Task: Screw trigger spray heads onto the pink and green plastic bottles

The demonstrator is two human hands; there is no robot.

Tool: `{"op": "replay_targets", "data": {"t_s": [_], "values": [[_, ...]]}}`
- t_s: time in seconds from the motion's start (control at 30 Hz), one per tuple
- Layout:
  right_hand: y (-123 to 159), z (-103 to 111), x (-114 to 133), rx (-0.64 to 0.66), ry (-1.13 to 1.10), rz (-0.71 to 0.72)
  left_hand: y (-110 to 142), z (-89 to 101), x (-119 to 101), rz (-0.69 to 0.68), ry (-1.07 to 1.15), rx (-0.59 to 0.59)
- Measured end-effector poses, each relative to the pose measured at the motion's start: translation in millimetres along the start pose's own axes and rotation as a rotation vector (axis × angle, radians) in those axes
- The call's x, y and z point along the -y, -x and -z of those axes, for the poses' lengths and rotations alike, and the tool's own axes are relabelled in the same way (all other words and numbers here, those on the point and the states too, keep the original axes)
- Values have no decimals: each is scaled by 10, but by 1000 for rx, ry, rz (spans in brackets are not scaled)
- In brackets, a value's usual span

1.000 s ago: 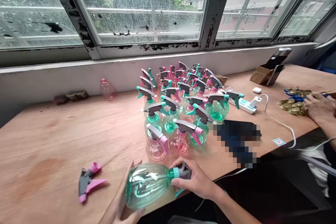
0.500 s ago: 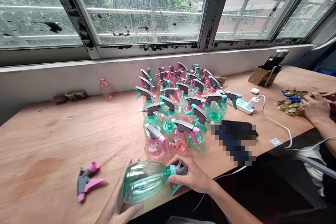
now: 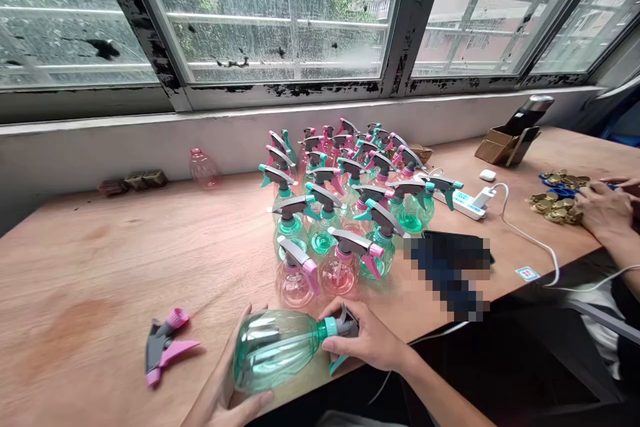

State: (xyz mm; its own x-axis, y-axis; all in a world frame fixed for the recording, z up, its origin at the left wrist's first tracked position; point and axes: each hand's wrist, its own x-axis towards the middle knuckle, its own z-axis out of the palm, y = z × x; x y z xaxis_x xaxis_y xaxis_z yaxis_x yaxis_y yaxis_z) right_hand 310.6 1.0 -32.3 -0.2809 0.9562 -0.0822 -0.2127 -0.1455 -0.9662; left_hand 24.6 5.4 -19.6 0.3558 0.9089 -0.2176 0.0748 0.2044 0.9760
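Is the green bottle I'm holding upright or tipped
Tipped: the green bottle is sideways, base by the left hand, neck by the right hand.

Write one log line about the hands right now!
left hand: holding translucent green rounded plastic bottle; right hand: gripping its grey-and-teal sprayer head; bottle: sideways; nearby: loose pink-and-grey plastic trigger sprayer

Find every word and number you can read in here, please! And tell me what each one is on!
There are none I can read.
Small white sticker: has coloured marks, too small and blurred to read.
White power strip: has bluish marks, too small to read.
Green bottle being held: no lettering shows.
Loose pink-and-grey spray head: no lettering shows.
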Motion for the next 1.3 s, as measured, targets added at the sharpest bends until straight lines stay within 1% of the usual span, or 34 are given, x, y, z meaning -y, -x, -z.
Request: {"op": "replay_targets", "data": {"t_s": [0.07,0.13,0.23,0.33,0.4,0.5,0.6,0.67,0.83,1.0,1.07,1.2,1.3], "values": [[0,-1,5,1,-13,1,8,-50,-33,-28,-7,-12],[-1,-4,12,3,-21,4,5,-50,-22,-22,-24,-10],[-1,-9,18,3,-23,11,-20,34,61,8,-29,17],[2,-12,13,-2,-17,18,-52,120,132,-3,-16,41],[4,-11,3,-8,-13,23,-60,119,122,-3,-25,40],[5,-7,-11,-25,-9,24,-44,36,37,6,-30,12],[6,-8,-13,-35,-7,21,-21,-30,-19,-13,-44,-19],[7,-11,-4,-34,-6,23,-21,-14,1,-16,-39,-10],[8,-9,26,-29,1,37,-55,109,104,12,-64,44],[-4,-3,23,-20,-10,47,-54,51,49,-30,-54,12],[-6,-3,11,-21,-14,48,-49,33,32,-34,-53,21],[-2,-2,-12,-24,-20,45,-52,83,66,-2,-25,57],[0,5,-25,-18,-23,42,-58,124,95,-2,-6,61]]}}
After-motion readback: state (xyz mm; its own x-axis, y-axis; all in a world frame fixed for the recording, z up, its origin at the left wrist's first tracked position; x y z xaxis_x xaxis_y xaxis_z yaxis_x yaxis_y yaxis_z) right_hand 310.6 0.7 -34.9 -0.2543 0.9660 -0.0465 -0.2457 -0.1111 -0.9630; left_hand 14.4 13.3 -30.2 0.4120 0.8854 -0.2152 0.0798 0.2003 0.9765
